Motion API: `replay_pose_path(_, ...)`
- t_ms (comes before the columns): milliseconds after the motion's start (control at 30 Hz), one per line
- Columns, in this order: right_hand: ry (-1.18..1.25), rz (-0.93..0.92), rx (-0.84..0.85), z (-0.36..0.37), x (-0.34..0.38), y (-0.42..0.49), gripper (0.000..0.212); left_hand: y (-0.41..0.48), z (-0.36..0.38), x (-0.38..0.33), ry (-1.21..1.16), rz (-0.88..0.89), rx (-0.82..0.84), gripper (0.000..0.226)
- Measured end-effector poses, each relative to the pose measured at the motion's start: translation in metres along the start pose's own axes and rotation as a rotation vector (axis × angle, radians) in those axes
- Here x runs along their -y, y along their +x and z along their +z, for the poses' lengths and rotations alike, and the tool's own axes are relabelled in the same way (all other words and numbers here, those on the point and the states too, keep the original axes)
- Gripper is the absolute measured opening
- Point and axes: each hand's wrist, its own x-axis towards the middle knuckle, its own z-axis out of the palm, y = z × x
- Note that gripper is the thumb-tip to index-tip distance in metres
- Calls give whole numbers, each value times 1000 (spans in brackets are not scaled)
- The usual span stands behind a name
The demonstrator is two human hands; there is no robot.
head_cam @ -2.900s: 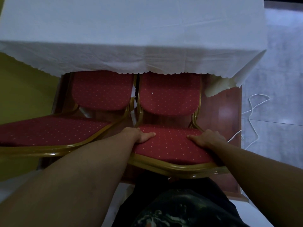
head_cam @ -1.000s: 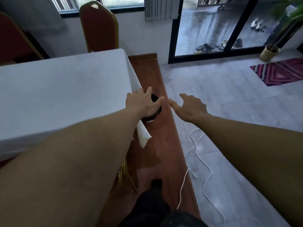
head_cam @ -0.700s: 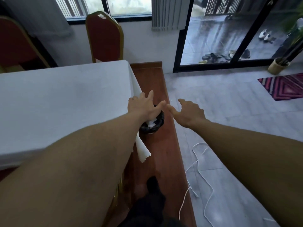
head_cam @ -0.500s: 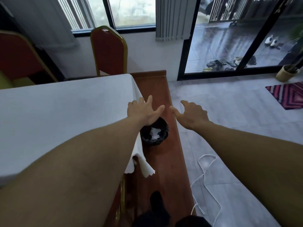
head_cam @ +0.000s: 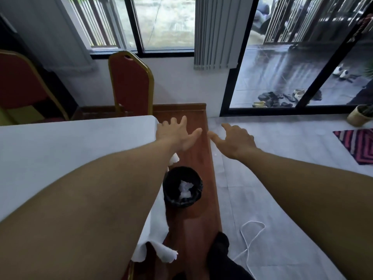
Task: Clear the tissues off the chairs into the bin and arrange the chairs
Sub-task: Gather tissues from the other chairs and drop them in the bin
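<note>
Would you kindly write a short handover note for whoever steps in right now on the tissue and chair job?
Left hand: open, empty, stretched forward.
Right hand: open, empty, stretched forward.
Bin: on the wooden strip beside the table, white tissues inside.
Chairs: one red chair stands at the table's far end, another at far left.
Done: some tissues binned.
Left: check the seats, which are hidden here, and arrange the chairs.

Two red chairs [head_cam: 131, 81] [head_cam: 22, 85], one table [head_cam: 70, 142], one black bin [head_cam: 182, 186], two hands [head_cam: 177, 133] [head_cam: 235, 139], one white cable [head_cam: 250, 239], one rug [head_cam: 359, 144]
</note>
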Motion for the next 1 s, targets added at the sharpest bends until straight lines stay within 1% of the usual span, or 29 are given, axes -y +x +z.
replay_pose_path(200,0,-39,30,-21,-36,87,84,75,-16,-41,-48,-56,8,89)
replay_pose_path(300,1,-84,46,-27,-46,124,81,107,-18,-57,-84,-92,17,89)
replay_pose_path(467,-30,-160,91,-28,-43,178,85,147,-16,-59,-91,-151,38,90)
replay_pose_path(633,-28,-231,79,-27,-21,236,91,190,-27,-42,-93,-189,-18,89)
replay_pose_path(800,-56,-266,62,-31,14,287,86,233,-45,-15,-132,-249,-104,87)
replay_pose_path(933,-35,-296,68,-36,48,321,88,261,-64,15,-137,-296,-124,87)
replay_pose_path(1000,-21,-322,54,-41,63,332,84,270,-75,26,-143,-311,-133,87)
